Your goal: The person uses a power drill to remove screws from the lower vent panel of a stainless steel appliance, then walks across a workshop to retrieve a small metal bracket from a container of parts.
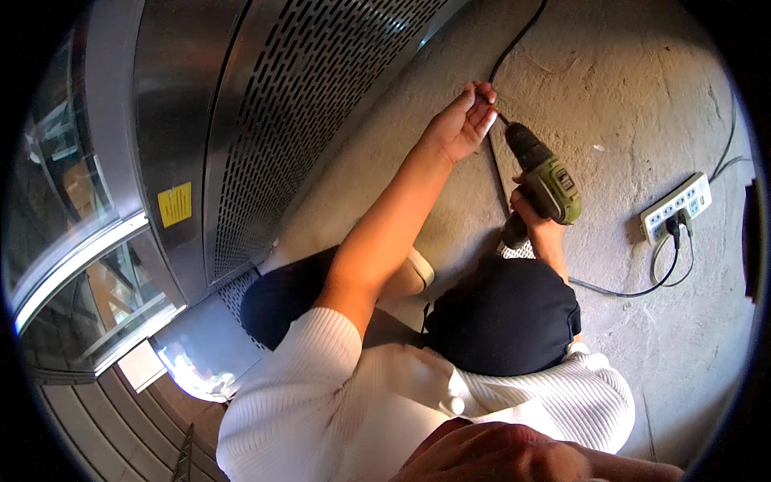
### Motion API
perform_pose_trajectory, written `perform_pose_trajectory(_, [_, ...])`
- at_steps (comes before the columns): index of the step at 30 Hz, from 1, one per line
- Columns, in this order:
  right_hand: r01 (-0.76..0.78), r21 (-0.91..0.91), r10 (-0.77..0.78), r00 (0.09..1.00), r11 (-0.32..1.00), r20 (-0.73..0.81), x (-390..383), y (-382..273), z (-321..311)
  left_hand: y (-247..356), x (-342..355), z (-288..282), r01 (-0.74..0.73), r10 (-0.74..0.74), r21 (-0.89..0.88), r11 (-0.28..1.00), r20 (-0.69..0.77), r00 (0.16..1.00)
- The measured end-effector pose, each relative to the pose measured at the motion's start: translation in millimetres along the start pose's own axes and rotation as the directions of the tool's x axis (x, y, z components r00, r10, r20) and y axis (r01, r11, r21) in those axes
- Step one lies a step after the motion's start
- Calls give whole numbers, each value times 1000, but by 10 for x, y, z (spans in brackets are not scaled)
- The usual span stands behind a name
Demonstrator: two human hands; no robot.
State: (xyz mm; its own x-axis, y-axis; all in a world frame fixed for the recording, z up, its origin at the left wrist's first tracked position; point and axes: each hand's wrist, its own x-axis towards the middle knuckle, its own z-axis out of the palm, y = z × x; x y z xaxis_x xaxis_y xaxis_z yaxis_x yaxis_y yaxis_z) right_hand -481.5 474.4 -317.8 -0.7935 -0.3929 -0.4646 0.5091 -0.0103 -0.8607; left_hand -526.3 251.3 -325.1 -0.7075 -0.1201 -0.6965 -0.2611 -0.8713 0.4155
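My right hand (526, 210) clenches the green power drill (546, 183); my left hand (462, 124) pinches its bit tip. A square yellow label (175, 204) sits on the steel panel (165, 104), left.

One yellow rectangular label (175, 204) on the curved steel panel, tilted a little, with dark markings too small to make out. It sits far to the left of and below the left hand's fingertips (484, 95), across the perforated sheet from them, just above the glass section.

A small dark plate with pale marks (567, 181) on the green drill body, just above the right hand's fingers (524, 202) at the grip.

No packages, signs or screens visible.
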Motion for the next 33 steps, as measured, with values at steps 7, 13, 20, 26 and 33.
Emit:
perform_pose_trajectory(7, [43,74,-39,998,996,-47,-147,89,-124,-153,-46,117,-29,20,72,997,118,993])
perform_pose_trajectory(13, [-27,175,30,999,984,-15,-266,-3,-170,-162,-75,112,-45,4,208,977,190,982])
perform_pose_trajectory(20, [47,110,-41,997,993,-61,-309,68,-119,-215,-75,168,-7,-30,247,969,146,989])
perform_pose_trajectory(26, [62,78,-52,991,995,-123,-421,-33,49,-355,94,364,64,-73,141,988,60,996])
perform_pose_trajectory(33, [200,-248,-226,971,948,-78,-343,-419,127,33,210,769,139,-133,203,969,-40,990])
